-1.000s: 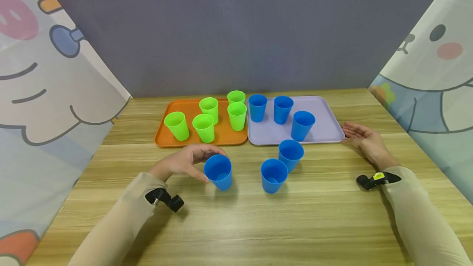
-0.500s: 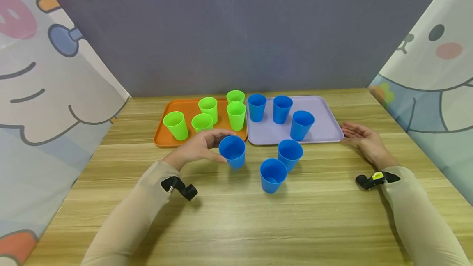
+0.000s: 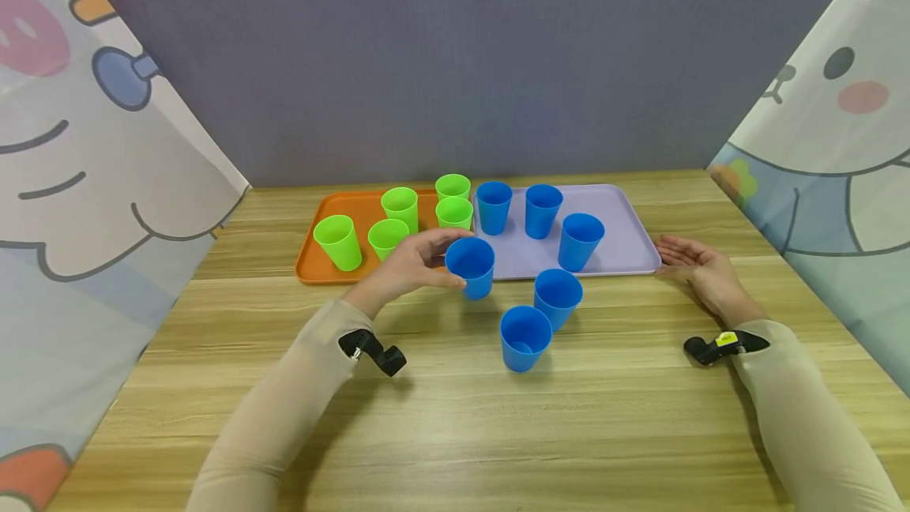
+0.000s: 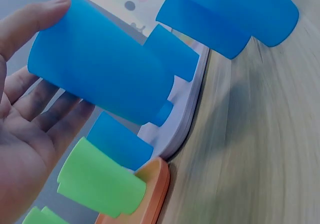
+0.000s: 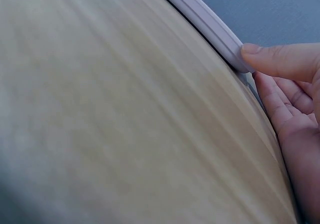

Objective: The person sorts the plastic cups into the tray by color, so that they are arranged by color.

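My left hand point(image 3: 412, 263) grips a blue cup point(image 3: 475, 279) between thumb and fingers. In the left wrist view the thumb lies on one side of the held cup point(image 4: 95, 59), with the fingers point(image 4: 47, 106) on the other. The cup is held above the table by the front edges of the two trays. Three blue cups stand on the lilac tray point(image 3: 618, 235). Two more blue cups, one of them nearer me point(image 3: 524, 342), stand on the table before it. My right hand point(image 3: 704, 275) touches that tray's front right corner, thumb point(image 5: 280, 59) at the rim and fingers extended.
An orange tray point(image 3: 309, 263) adjoins the lilac one on the left and carries several green cups point(image 3: 338, 245). A grey panel point(image 3: 455, 62) rises behind the wooden table point(image 3: 498, 433). Cartoon-printed sheets stand at both sides.
The left hand has carried its blue cup away from me and to the right, toward the trays. My right hand stays at the lilac tray's corner.
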Tool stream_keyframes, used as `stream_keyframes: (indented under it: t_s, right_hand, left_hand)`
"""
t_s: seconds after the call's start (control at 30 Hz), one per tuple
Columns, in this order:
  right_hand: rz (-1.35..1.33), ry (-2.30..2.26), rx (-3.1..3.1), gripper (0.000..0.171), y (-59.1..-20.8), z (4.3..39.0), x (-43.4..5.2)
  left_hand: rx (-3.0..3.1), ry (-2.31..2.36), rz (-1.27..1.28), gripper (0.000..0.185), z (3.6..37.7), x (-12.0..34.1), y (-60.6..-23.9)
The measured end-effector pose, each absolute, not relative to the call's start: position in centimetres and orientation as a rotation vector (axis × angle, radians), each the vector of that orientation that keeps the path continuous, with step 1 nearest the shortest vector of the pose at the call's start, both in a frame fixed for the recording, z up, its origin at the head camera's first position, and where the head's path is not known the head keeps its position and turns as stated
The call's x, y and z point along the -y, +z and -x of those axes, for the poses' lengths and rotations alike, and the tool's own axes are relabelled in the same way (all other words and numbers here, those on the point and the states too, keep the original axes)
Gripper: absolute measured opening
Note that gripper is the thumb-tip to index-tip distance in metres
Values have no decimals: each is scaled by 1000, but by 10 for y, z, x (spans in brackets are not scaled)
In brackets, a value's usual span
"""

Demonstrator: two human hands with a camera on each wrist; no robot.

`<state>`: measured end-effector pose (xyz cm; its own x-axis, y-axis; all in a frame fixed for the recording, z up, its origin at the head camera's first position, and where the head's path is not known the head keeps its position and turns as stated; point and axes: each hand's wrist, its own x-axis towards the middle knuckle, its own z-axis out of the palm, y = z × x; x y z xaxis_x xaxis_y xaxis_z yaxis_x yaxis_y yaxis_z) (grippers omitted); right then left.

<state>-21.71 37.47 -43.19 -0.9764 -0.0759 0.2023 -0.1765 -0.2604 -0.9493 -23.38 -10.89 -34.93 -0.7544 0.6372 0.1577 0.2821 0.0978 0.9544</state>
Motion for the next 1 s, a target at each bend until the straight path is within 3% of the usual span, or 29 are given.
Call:
stream_keyframes:
  t_s: [1.0]
  right_hand:
    - [-320, 2464, 1827, 56, -432, 217, -375]
  left_hand:
    - [-2209, 1726, -659, 65, 253, 32, -354]
